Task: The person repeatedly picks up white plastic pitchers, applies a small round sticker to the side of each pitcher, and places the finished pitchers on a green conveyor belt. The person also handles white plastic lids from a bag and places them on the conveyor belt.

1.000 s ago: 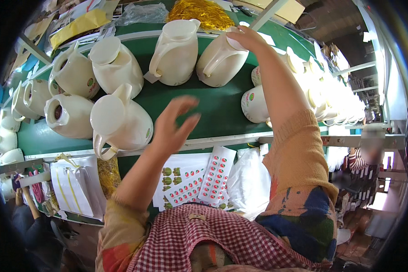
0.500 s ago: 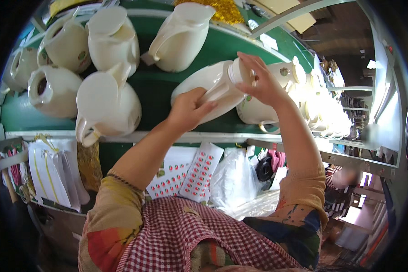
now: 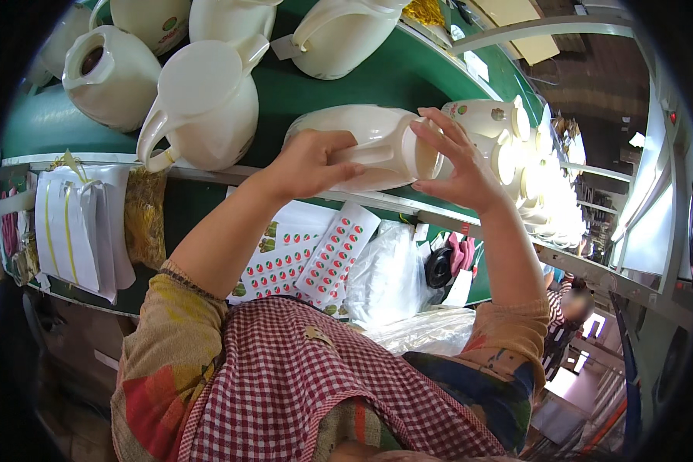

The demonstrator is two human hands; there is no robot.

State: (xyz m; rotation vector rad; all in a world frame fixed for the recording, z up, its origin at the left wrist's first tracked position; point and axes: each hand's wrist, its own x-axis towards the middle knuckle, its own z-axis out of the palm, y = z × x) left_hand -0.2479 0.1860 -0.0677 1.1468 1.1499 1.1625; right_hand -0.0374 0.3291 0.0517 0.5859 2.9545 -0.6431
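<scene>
A jug (image 3: 362,146) lies on its side on the conveyor belt (image 3: 285,85), near the belt's front edge, with the left hand (image 3: 312,162) on its body and the right hand (image 3: 454,165) at its mouth end. At 9 o'clock from it stands a lidded jug (image 3: 204,104); an open jug (image 3: 108,73) sits farther left. At 12 o'clock lies another jug (image 3: 343,35). At 3 o'clock a row of jugs (image 3: 516,146) runs away. Sticker sheets (image 3: 308,258) lie at 6 o'clock, below the belt, a plastic bag (image 3: 385,277) right of them, and paper bags (image 3: 73,227) hang at 8 o'clock
</scene>
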